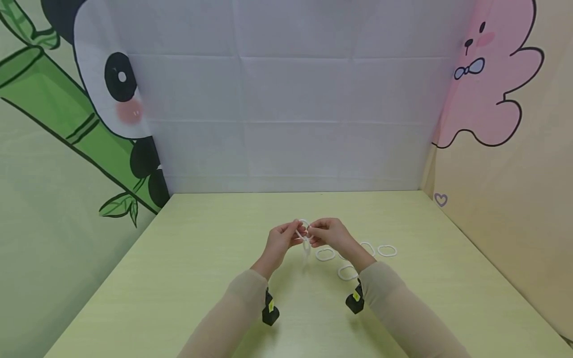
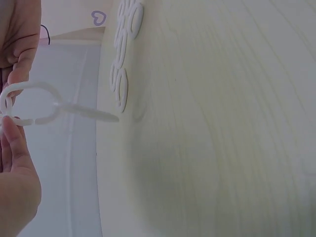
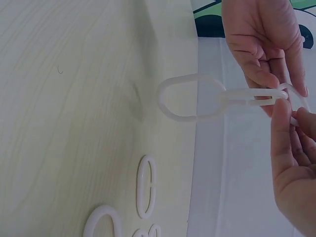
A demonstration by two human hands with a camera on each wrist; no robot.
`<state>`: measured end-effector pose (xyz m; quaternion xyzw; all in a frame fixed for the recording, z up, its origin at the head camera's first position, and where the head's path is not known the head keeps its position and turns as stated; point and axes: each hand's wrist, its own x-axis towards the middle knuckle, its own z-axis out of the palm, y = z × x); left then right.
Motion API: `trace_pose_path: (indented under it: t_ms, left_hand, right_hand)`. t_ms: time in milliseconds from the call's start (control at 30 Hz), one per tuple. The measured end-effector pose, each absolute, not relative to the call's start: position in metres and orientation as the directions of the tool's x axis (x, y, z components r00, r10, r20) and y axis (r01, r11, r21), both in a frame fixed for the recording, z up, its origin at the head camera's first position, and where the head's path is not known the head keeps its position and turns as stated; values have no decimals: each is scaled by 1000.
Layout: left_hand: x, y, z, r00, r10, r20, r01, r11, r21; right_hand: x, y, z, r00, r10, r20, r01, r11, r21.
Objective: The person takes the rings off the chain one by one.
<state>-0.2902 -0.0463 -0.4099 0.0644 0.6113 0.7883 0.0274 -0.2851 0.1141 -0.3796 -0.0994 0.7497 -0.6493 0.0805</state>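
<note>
Above the table, my left hand [image 1: 278, 244] pinches a white plastic chain link [image 3: 252, 94] between thumb and fingers. A second link [image 3: 170, 111] hangs from that one, over the tabletop. My right hand [image 1: 333, 234], close beside the left, pinches a third white link [image 3: 296, 95] at the held link's upper end. Fingers partly cover where these two meet, so I cannot tell whether they are joined. In the left wrist view the held link [image 2: 47, 86] shows a small gap in its side.
Several loose white links lie on the pale wooden table [image 1: 179, 298], including one link [image 1: 325, 254] near the hands and another link [image 1: 387, 250] farther right. A white cloth wall [image 1: 286, 124] stands behind. Black wrist devices [image 1: 270, 311] hang under both sleeves.
</note>
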Motion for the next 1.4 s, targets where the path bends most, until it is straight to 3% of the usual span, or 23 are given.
trace_pose_path:
  t_ms: [733,933,1400]
  left_hand:
    - [-285,-47,-418,-950,313,-8,-54,-139,989]
    - [-285,-46,-420,-941,335,-45,-85,-106,991]
    - [-284,-47,-420,-947,322,-22,-32,-25,999]
  right_hand:
    - [-285,120,-377,-966,-250,62,-94,117,-989]
    - [-285,124,-374,-970,-227,81,-105,92,-990]
    - [-288,131,-375,-971,-226,80,-92,44,-995]
